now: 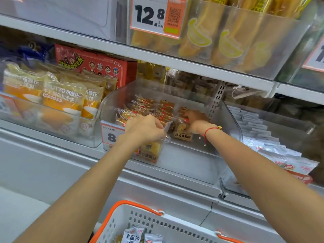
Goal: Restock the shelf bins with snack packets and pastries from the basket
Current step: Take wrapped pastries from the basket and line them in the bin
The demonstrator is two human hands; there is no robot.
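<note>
Both my hands reach into a clear plastic shelf bin (226, 120) holding several small wrapped pastries (163, 106). My left hand (145, 128) is at the bin's front left, its fingers curled round a clear-wrapped pastry packet (166, 127). Deeper in at the right, my right hand (196, 121) presses down on a pastry, its fingers hidden among the packets. More pastries (149, 153) stand against the bin's front wall. The white basket with orange handles (122, 223) sits below, with snack packets (133, 235) in it.
A bin of orange bread packets (64, 100) stands to the left, and a red box (94, 62) behind it. White and red packets (287, 160) fill the bin on the right. The upper shelf (157, 55) overhangs with a bin of yellow packets (219, 32).
</note>
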